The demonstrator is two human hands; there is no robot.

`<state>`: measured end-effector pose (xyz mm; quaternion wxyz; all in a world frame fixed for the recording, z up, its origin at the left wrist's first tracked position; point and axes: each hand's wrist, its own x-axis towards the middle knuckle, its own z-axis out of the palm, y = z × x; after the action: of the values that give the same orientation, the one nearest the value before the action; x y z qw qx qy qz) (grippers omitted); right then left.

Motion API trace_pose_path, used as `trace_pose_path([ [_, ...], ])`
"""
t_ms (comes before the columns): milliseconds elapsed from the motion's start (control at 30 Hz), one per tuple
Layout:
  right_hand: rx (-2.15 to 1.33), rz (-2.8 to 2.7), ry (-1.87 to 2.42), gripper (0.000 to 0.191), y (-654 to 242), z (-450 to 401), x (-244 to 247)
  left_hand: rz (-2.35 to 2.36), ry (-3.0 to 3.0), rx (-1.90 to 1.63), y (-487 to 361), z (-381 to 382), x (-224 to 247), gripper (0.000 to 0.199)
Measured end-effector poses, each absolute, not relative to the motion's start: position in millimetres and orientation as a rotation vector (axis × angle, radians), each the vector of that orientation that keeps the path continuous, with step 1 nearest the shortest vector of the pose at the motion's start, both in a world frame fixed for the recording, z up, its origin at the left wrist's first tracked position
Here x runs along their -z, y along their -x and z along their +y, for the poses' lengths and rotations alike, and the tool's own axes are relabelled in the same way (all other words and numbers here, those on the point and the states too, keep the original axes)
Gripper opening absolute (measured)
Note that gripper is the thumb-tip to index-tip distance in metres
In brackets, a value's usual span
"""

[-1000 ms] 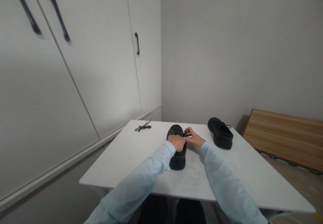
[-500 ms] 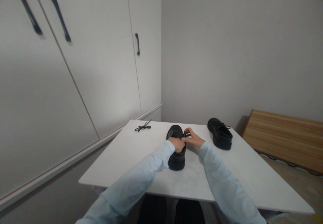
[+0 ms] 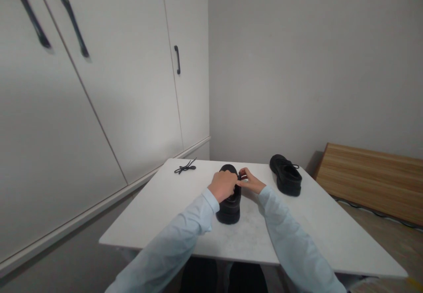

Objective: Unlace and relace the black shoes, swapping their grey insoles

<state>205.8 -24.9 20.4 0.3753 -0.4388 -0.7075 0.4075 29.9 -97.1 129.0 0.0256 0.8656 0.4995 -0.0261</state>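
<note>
A black shoe (image 3: 228, 215) stands on the white table in front of me, toe pointing away. My left hand (image 3: 223, 185) lies over its lacing area with the fingers curled together toward the right side of the opening. What those fingertips hold is hidden. Coming from the right, my right hand (image 3: 251, 181) pinches the dark side flap of this shoe between thumb and fingers. Both hands' fingertips meet close together there. A loose black shoelace (image 3: 185, 167), loosely bundled, lies near the table's far left corner.
A second black shoe (image 3: 286, 176), with a lace in it, stands at the far right of the white table (image 3: 158, 213). White cabinets (image 3: 132, 86) with dark handles line the left side. A wooden board (image 3: 373, 180) leans beyond the table on the right.
My left hand has come up out of the shoe's opening and now lies over the lacing area by my right fingertips. The right hand keeps its pinch at the shoe's side.
</note>
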Motion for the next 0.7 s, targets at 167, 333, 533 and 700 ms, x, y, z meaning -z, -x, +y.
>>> trace_pose_path([
  [167, -0.978, -1.796, 1.061, 0.056, -207, -18, -13, 1.617, -2.791, -0.207, -15, -92, -144, 0.018],
  [333, -0.985, -1.741, 1.049, 0.055, -207, -17, -10, 1.545, -2.841, -0.34, -3, -97, -151, 0.015],
  [533, -0.992, -1.723, 1.051, 0.053, -205, -19, -14, 1.447, -2.85, -0.392, 2, -126, -151, 0.015],
  [700, -0.974, -1.733, 1.034, 0.055, -205, -19, -12, 1.441, -2.896, -0.386, 4, -156, -147, 0.012],
])
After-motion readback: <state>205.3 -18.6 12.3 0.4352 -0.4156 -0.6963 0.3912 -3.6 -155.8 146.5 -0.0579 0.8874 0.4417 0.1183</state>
